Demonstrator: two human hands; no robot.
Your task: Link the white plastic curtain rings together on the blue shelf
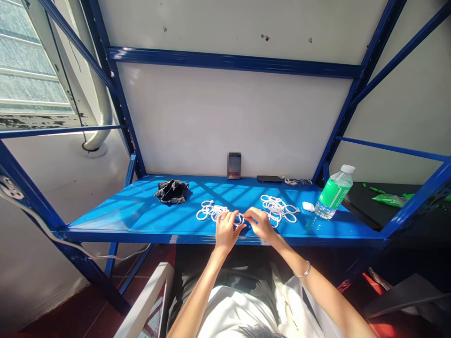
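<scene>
Near the front edge of the blue tabletop (120,216), my left hand (226,231) and my right hand (262,225) are close together. Between them is a thin white ring (239,219), pinched by the fingers of both hands. Just behind and left of my left hand lies a loose pile of white rings (207,210). A second pile of similar rings (282,209) spreads out beyond my right hand, which hides part of its near side. The material of the rings is too small to make out.
A crumpled black plastic bag (172,191) lies at the left. Along the back are a blurred upright box (234,166), a flat black device (269,179) and a cable (298,181). A small white case (308,206) and a green-labelled bottle (334,193) stand right. Blue posts (121,94) frame the table.
</scene>
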